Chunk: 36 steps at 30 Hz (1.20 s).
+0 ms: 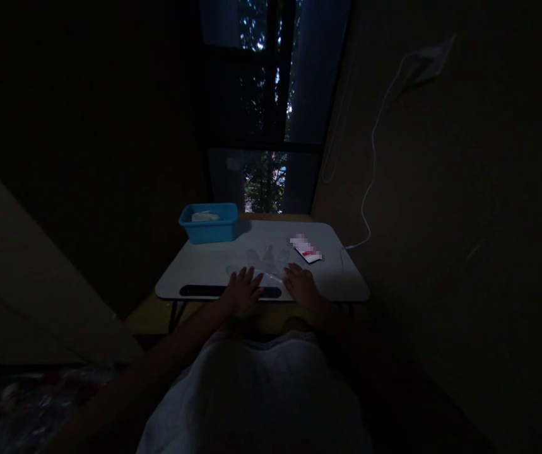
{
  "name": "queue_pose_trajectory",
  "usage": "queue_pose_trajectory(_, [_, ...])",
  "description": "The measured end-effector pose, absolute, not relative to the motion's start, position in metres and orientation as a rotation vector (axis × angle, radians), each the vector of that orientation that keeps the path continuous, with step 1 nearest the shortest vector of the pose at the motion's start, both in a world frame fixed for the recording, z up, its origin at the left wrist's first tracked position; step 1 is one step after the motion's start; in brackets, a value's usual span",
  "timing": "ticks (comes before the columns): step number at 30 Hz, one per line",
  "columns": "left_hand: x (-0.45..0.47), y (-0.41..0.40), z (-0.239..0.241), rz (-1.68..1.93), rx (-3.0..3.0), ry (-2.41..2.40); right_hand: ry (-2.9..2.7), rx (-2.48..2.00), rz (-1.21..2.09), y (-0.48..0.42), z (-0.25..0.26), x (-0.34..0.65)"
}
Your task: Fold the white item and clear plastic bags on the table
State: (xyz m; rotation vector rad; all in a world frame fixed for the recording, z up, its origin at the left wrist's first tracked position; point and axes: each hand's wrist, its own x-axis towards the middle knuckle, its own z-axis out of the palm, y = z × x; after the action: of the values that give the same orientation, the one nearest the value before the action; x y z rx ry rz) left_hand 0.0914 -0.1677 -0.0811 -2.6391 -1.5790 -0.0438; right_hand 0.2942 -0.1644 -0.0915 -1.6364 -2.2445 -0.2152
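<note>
Clear plastic film [267,257], apparently glove-shaped, lies on the white table [341,277] near its front edge. We set the left hand [243,290] and right hand [301,285] apart, palms down, fingers spread at the film's near side. Uneven pulling could crease or tear such thin material; a wide right-hand sweep could knock the phone [305,250] beyond. At far left, our blue basket [212,235] contains white material [206,216], too dim to identify

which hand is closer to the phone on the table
Right. The right hand is just on the near side of the phone, while the left hand is farther off, to the phone's near left.
</note>
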Motion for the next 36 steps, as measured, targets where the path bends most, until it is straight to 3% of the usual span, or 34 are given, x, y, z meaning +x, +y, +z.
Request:
queue_pose_trajectory(6, [0.073,-0.166,-0.074,-0.153,-2.62,-1.62,-2.233,-1.451,-0.185,-0.175,-0.085,0.308])
queue_pose_trajectory(13, [0.035,-0.189,-0.089,-0.261,-2.82,-0.991,-2.503,-1.037,-0.183,-0.207,-0.087,0.32])
queue_pose_trajectory(26, [0.035,-0.196,-0.089,-0.746,-2.725,-0.976,-2.322,-0.958,-0.227,-0.209,-0.089,0.302])
queue_pose_trajectory(36, [0.042,-0.197,-0.062,-0.88,-2.739,-1.175,-2.132,-1.182,-0.022,-0.197,-0.076,0.29])
